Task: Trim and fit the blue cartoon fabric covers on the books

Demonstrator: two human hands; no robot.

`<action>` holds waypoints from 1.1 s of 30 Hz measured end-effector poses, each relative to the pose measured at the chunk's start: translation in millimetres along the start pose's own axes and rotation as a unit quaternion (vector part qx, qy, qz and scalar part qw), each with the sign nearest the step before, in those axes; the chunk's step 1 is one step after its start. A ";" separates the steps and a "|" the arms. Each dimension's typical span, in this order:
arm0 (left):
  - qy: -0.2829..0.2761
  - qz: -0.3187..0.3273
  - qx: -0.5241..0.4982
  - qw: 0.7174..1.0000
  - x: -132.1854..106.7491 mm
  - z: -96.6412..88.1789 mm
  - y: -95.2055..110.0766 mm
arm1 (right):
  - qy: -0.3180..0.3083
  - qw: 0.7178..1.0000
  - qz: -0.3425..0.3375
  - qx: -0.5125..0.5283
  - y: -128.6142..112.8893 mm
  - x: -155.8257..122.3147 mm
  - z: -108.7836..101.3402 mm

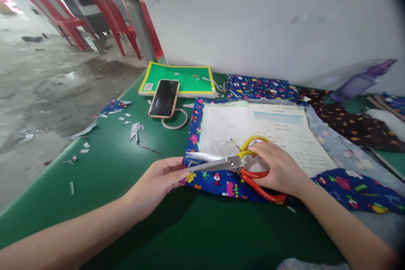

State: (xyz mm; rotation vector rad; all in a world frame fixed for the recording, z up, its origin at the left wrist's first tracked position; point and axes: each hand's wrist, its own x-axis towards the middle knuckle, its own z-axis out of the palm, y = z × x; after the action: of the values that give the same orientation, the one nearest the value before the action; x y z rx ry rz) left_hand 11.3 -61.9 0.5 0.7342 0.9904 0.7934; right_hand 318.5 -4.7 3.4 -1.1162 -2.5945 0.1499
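The left hand [160,179] pinches the edge of the blue cloth [218,181] on the green table [104,168], and the right hand [278,168] is closed on the red handles of the scissors [234,164], which lie on that cloth. The cloth looks soft and floppy, so holding its edge seems best. On the cloth sits a paper sheet [268,130], and behind it a phone [164,98].

One pair of scissors [234,168], one phone [164,98], one green book [179,80], three red chairs [53,10], one purple bottle [363,80]

Paper sheet [268,135] print unreadable; purple bottle [363,80] blurred; scissors [240,168] handles part-hidden.
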 end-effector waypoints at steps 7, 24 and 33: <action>0.001 -0.009 0.007 1.000 0.7 0.5 1.3 | -0.015 1.000 -0.001 0.012 0.3 0.5 -2.3; -0.005 -0.004 0.006 1.000 2.4 -0.9 0.9 | -0.030 0.999 0.020 0.013 -10.5 7.2 2.1; 0.002 -0.015 -0.015 1.000 2.1 -2.2 -1.7 | -0.016 1.000 0.023 0.005 -9.1 5.7 4.3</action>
State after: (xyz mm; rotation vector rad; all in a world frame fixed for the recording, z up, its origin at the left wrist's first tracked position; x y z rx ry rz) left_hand 10.4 -60.6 -2.6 0.6910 0.9902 0.7816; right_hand 307.2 -6.8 2.6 -1.1798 -2.5949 0.1932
